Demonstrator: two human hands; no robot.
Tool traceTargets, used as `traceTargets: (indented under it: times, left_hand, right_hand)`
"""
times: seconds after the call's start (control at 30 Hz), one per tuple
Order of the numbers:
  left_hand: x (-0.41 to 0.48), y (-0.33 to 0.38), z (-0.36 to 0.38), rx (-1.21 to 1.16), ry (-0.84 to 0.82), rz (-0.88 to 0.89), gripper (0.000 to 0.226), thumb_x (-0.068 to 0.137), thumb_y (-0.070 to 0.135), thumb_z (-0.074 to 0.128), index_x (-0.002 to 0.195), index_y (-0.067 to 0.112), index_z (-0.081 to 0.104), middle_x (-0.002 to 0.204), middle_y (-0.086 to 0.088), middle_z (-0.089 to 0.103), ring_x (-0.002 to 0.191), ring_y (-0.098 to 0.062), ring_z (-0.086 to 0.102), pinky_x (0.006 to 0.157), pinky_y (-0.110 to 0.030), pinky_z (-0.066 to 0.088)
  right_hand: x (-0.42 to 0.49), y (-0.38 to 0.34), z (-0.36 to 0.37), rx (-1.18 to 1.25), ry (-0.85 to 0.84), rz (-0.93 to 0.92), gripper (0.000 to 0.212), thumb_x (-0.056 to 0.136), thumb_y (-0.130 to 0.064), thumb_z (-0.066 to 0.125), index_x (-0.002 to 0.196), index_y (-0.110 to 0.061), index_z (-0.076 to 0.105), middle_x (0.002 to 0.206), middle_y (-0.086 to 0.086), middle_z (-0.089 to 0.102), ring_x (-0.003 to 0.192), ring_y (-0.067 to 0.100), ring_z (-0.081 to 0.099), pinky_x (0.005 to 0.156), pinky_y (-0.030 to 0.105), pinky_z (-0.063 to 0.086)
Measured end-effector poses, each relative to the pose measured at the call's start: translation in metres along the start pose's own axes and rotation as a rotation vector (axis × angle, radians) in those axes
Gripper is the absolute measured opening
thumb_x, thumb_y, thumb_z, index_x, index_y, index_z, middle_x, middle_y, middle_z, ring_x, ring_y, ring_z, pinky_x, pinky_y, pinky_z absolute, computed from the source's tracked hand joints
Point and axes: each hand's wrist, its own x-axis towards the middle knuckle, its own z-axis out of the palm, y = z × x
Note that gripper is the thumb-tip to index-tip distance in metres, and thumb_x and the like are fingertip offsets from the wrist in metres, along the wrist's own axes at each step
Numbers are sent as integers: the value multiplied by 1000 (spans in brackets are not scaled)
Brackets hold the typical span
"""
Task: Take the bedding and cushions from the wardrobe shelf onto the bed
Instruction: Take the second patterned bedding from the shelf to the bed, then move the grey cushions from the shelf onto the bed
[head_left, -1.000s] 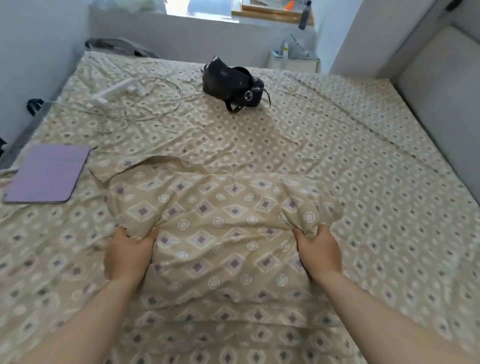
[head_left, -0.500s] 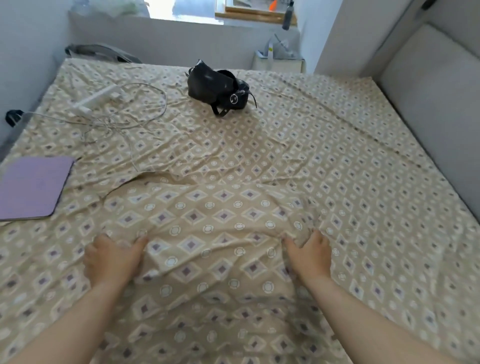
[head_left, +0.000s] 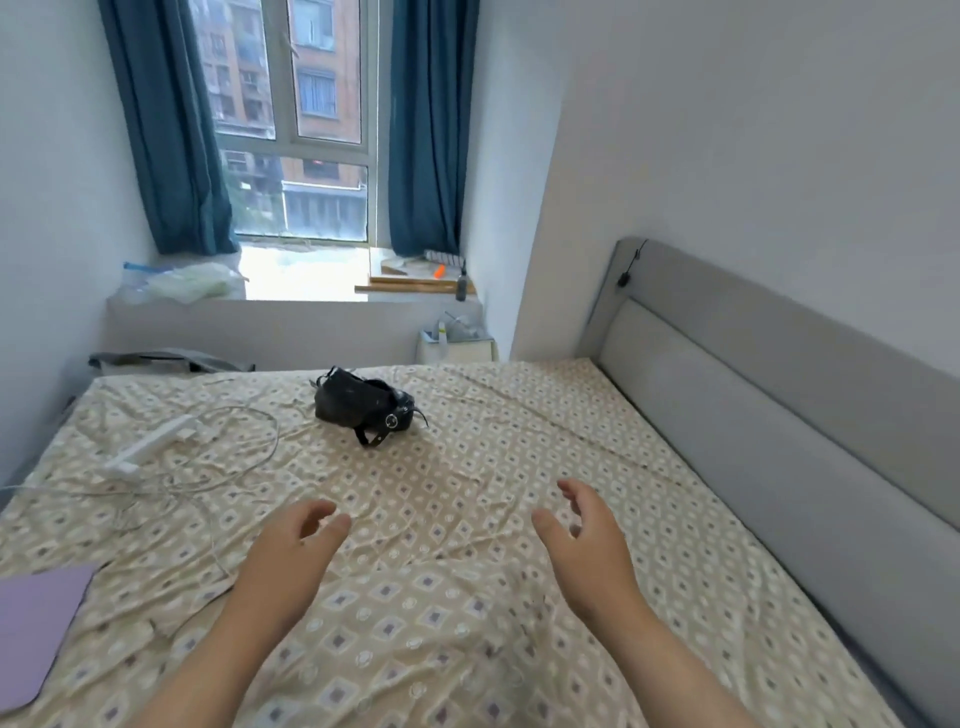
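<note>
Two bare hands are held above a double bed covered by a beige sheet printed with small diamonds and circles (head_left: 519, 441). The left hand (head_left: 291, 551) and the right hand (head_left: 587, 545) are kept well apart, palms turned toward each other, fingers loosely spread; nothing is gripped by either. Beneath the forearms, a soft cushion in a beige cover of the same print, drawn larger (head_left: 415, 639), is seen lying flat on the sheet at the near edge of the bed. Its outline is hard to separate from the sheet.

Farther up the mattress, a black leather bag with a round metal buckle (head_left: 363, 408) is slumped near the middle. To its left, a white power strip (head_left: 150, 447) is laid among loops of thin white cable (head_left: 249, 447). A flat lilac rectangular case (head_left: 36, 623) is cut off by the lower left edge of the view.

The bed is bordered on the right by a grey padded headboard (head_left: 779, 415). Beyond the far side, a window (head_left: 296, 119) is framed by dark teal curtains (head_left: 171, 130), with apartment blocks visible through the glass.
</note>
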Motion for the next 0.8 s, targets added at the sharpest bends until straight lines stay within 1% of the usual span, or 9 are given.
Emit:
traceTargets:
  times: [0.03, 0.1, 0.2, 0.27, 0.37, 0.43, 0.57, 0.7, 0.8]
  left_hand:
    - [-3, 18, -3, -22, -20, 36, 12, 90, 37, 60, 101, 32, 60, 104, 12, 63, 102, -11, 58, 82, -33, 44]
    - [-9, 51, -4, -59, -56, 116, 8, 90, 34, 60, 97, 34, 61, 102, 14, 63, 100, -7, 58, 81, -32, 44]
    - [-19, 94, 9, -110, -90, 219, 14, 89, 30, 61, 104, 28, 63, 103, 14, 64, 99, -5, 58, 77, -28, 44]
    - [-29, 124, 25, -164, -125, 271, 20, 89, 27, 62, 109, 24, 63, 106, 13, 64, 99, -3, 57, 80, -27, 43]
    - [-54, 173, 60, -209, -223, 338, 24, 90, 25, 62, 114, 21, 62, 108, 10, 63, 97, 4, 54, 80, -23, 41]
    - [-73, 202, 83, -240, -297, 383, 26, 91, 24, 61, 116, 20, 61, 110, 9, 62, 99, 4, 54, 79, -20, 41]
    - [-114, 256, 129, -279, -403, 486, 25, 91, 24, 60, 115, 18, 62, 110, 7, 63, 98, 3, 55, 75, -14, 40]
    - [-169, 303, 177, -326, -531, 558, 23, 91, 25, 60, 113, 18, 62, 108, 9, 64, 99, 2, 57, 75, -15, 42]
    - [-217, 328, 211, -361, -632, 599, 21, 91, 22, 61, 112, 16, 63, 107, 7, 66, 99, 2, 58, 77, -18, 42]
  right_hand:
    - [-8, -11, -14, 5, 31, -8, 53, 86, -49, 58, 135, -35, 43, 128, -21, 42, 124, 10, 42, 105, 38, 37]
    - [-23, -30, -41, 2, 98, -22, 50, 86, -47, 58, 134, -37, 44, 130, -20, 43, 123, 10, 43, 104, 39, 38]
    - [-44, -47, -77, -17, 178, -29, 48, 87, -42, 59, 133, -35, 45, 134, -16, 45, 122, 11, 45, 104, 37, 37]
    - [-59, -53, -103, -91, 236, -73, 48, 88, -36, 60, 134, -30, 46, 133, -13, 45, 123, 11, 44, 106, 35, 35]
    - [-85, -54, -153, -210, 330, -118, 49, 89, -33, 60, 135, -25, 45, 130, -13, 44, 122, 8, 41, 105, 29, 32]
    - [-101, -51, -187, -223, 392, -93, 49, 89, -35, 59, 135, -27, 44, 126, -16, 42, 118, 4, 40, 102, 28, 32]
    - [-141, -38, -261, -157, 527, -16, 46, 90, -36, 59, 133, -29, 44, 123, -17, 40, 119, 11, 43, 103, 36, 37]
    - [-188, -20, -337, -142, 682, 30, 43, 89, -36, 60, 130, -32, 46, 129, -14, 44, 121, 8, 43, 103, 36, 37]
    - [-230, -8, -383, -161, 793, 40, 38, 88, -30, 63, 122, -35, 48, 126, -12, 50, 114, 9, 47, 101, 33, 38]
